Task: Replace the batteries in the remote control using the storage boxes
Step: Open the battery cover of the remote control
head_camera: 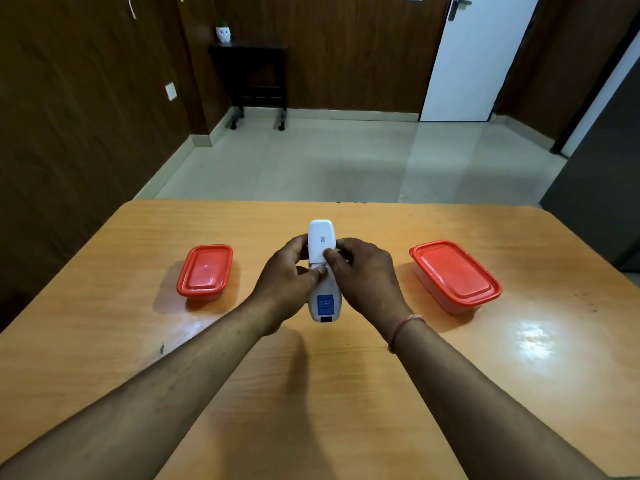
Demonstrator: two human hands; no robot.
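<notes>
A white remote control (321, 242) is held back side up over the middle of the wooden table (311, 375), with a blue label near its close end. My left hand (287, 285) grips its left side, thumb pressed on the back near the battery cover seam. My right hand (363, 275) holds its right side, thumb on the cover too. A small storage box with a red lid (205, 270) sits shut to the left. A larger red-lidded storage box (455, 271) sits shut to the right. No batteries are visible.
The table's far edge (332, 201) runs just beyond the remote, with tiled floor behind it. A dark wheeled side table (256, 74) stands against the wooden wall, and a white door (478, 57) is at the back right.
</notes>
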